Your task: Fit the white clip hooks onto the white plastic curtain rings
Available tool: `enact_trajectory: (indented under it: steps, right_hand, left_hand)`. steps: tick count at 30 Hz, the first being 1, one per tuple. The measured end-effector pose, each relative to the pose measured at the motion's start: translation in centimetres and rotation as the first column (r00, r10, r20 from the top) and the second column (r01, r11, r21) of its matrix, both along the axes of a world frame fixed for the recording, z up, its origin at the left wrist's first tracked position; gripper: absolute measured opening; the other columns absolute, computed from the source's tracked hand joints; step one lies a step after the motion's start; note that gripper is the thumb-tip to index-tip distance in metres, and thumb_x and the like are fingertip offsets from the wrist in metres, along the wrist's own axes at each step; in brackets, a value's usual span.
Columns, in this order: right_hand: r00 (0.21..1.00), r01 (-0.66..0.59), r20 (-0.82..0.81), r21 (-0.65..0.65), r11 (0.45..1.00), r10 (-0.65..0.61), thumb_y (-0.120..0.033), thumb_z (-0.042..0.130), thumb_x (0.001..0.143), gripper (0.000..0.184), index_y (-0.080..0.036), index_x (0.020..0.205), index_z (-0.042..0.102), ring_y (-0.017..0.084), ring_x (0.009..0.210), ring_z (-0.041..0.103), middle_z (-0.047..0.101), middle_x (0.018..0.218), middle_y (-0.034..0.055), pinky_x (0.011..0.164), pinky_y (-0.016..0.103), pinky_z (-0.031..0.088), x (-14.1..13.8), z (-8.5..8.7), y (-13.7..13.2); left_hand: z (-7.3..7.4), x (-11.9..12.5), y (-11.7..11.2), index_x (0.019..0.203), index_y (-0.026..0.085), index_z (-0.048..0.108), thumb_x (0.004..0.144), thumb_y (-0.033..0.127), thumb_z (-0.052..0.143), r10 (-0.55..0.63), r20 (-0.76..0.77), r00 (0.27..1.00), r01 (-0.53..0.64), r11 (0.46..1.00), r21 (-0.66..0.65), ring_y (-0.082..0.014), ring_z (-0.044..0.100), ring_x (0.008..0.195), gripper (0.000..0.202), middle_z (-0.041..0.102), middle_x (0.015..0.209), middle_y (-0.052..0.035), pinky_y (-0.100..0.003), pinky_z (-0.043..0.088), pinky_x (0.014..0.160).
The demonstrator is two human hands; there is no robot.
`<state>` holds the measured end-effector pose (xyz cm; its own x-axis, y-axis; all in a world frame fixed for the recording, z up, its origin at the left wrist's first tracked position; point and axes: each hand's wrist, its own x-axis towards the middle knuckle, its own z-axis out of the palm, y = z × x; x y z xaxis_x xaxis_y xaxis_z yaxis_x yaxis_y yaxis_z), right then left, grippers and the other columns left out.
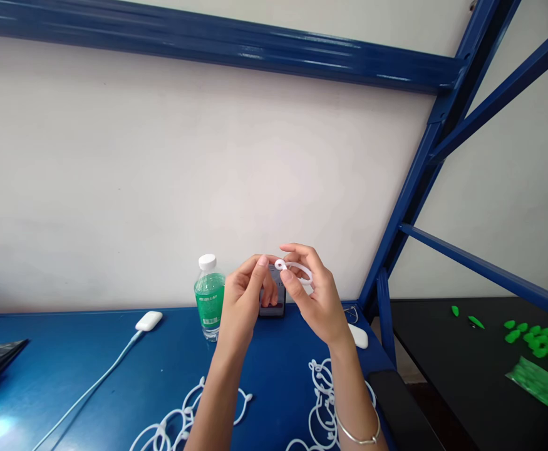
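A thin white ring (305,270) with a small eyelet at one end is raised above the blue table (274,388). My right hand (318,291) grips it between thumb and fingers, the eyelet pointing left. Close beside the eyelet is my left hand (245,288), its thumb pressed towards the index finger; whatever is pinched there, if anything, is hidden. White looped rings lie in a tangled pile (323,407) by my right forearm. More white rings (175,419) lie to the left, partly behind my left forearm.
Behind my hands stands a phone (279,307), left of it a green-labelled bottle (209,300). A white charger (149,321) with a cable lies left. Blue frame beams (424,163) rise at right. Green leaf-shaped pieces (537,341) lie on a black table (461,351).
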<state>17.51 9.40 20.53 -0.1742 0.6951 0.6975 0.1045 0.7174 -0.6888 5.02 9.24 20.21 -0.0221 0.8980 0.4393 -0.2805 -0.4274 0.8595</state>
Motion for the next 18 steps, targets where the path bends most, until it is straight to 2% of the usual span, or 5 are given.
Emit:
enact_trajectory:
  steps: [8, 15, 18]
  right_hand:
    - [0.999, -0.032, -0.022, -0.025, 0.999, 0.032, -0.039, 0.05, 0.096, 0.027, -0.026, 0.119, 0.051, 0.014, 0.079, 0.063, 0.059, 0.088, 0.0008, 0.063, 0.025, 0.055, -0.3, 0.0, 0.1]
    - [0.994, -0.101, -0.037, -0.071, 0.992, 0.098, -0.037, 0.048, 0.096, 0.026, -0.024, 0.119, 0.049, 0.01, 0.064, 0.061, 0.055, 0.081, -0.0019, 0.062, 0.025, 0.055, -1.1, -0.4, 0.4]
    - [0.996, -0.084, -0.015, -0.083, 0.993, 0.083, -0.037, 0.047, 0.097, 0.025, -0.023, 0.118, 0.05, 0.009, 0.062, 0.06, 0.058, 0.084, -0.0007, 0.06, 0.023, 0.054, -1.8, -0.7, 0.6]
  left_hand:
    - [-0.1, 0.0, 0.1, 0.077, 0.017, 0.058, 0.089, 0.045, 0.057, -0.003, -0.044, 0.999, 0.003, 1.0, -0.006, -0.0071, 0.038, 0.045, 0.031, 0.035, 0.045, 0.007, -0.018, 0.035, 0.047]
    - [0.0, 0.1, 0.2, 0.077, 0.017, 0.057, 0.085, 0.046, 0.06, 0.019, -0.016, 1.0, -0.019, 0.999, -0.028, -0.0059, 0.034, 0.044, 0.031, 0.035, 0.046, 0.0077, -0.016, 0.034, 0.044]
    - [0.2, 0.1, 0.1, 0.077, 0.016, 0.058, 0.083, 0.046, 0.062, 0.041, -0.001, 0.999, -0.041, 0.997, -0.061, -0.0048, 0.032, 0.044, 0.03, 0.037, 0.048, 0.0073, -0.013, 0.031, 0.041]
